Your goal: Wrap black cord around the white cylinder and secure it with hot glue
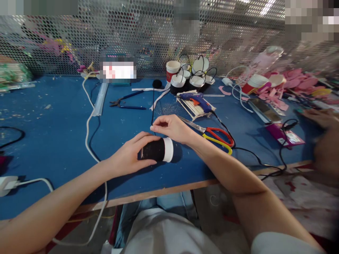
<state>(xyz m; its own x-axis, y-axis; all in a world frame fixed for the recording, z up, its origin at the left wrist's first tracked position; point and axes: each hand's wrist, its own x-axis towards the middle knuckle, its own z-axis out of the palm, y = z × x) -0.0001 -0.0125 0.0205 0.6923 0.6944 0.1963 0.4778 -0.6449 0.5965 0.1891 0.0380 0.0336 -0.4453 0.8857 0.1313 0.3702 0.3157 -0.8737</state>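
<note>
My left hand (128,155) is wrapped round a small cup (155,151) that lies on its side, black on the body with a white band at the right end. Just above the cup, the thumb and forefinger of my right hand (173,128) pinch a thin black cord (153,109). That cord runs up the table to a small black ball of cord (157,84). Scissors (218,135) with red and yellow handles lie beside my right wrist. A blue glue gun (197,100) rests on a white stick rack (194,113) beyond my right hand.
Several black-and-white cups (197,83) with cord handles stand at the back beside a red paper cup (169,77). Pliers (123,102) lie left of the cord. A white cable (88,135) crosses the left side. At right are a phone (265,110) and another person's hand (319,116).
</note>
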